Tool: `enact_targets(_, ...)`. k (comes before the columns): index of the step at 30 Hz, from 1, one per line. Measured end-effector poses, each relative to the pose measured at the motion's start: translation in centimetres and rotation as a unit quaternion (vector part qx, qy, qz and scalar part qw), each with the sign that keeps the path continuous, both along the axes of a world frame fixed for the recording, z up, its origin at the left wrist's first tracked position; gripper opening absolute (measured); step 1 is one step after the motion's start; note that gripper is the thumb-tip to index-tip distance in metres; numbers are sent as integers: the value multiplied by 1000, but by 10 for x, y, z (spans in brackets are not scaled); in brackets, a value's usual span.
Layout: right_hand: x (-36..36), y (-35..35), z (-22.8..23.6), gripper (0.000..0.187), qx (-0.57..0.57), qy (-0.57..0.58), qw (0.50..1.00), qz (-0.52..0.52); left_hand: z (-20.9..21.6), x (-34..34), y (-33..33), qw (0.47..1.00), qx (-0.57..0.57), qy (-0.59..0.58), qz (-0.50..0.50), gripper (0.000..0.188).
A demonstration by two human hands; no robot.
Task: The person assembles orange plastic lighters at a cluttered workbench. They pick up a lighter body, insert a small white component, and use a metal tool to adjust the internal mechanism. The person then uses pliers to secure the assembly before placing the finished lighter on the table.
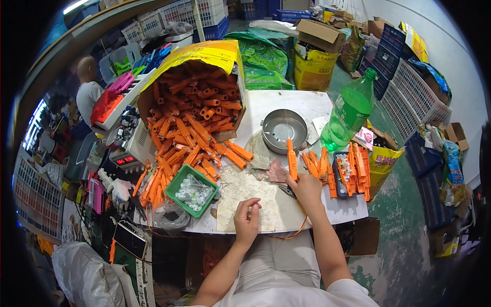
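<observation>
My right hand [308,194] is closed at the lower end of an orange plastic part [291,159], which points away from me. Under its fingers is something dark, mostly hidden, and a thin orange cable [305,221] runs from there to the table's front edge. My left hand [247,220] rests with curled fingers over a stained sheet [235,197]; nothing shows in it. Beyond the right hand stands a round metal bowl [284,131] with small white bits inside. More orange parts [319,165] lie right of the hand. A green tray [191,191] left of my hands holds small clear and white pieces.
A large box with a yellow flap [204,55] spills orange parts onto the table's left side. A green bottle [349,110] stands at the back right, beside a dark bin [341,174] of orange parts. A phone [130,240] lies lower left. Another person [88,92] is far left.
</observation>
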State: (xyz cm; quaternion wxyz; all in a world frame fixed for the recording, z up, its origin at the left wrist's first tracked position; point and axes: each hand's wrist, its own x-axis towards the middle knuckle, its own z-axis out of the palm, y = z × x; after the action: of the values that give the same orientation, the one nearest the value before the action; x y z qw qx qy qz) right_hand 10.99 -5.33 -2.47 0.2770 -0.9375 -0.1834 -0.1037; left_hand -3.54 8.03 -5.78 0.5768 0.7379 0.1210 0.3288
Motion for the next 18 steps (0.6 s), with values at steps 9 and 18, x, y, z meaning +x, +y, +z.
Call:
enact_targets(9, 2, -1, -2, 39, -2, 2, 1000, -1, 7, -1, -1, 999, -33, 22, -19, 16)
enact_targets(18, 1, -2, 1, 43, 1, 13, 1000, -6, -1, 1, -1, 1000, -12, 8, -17, 16)
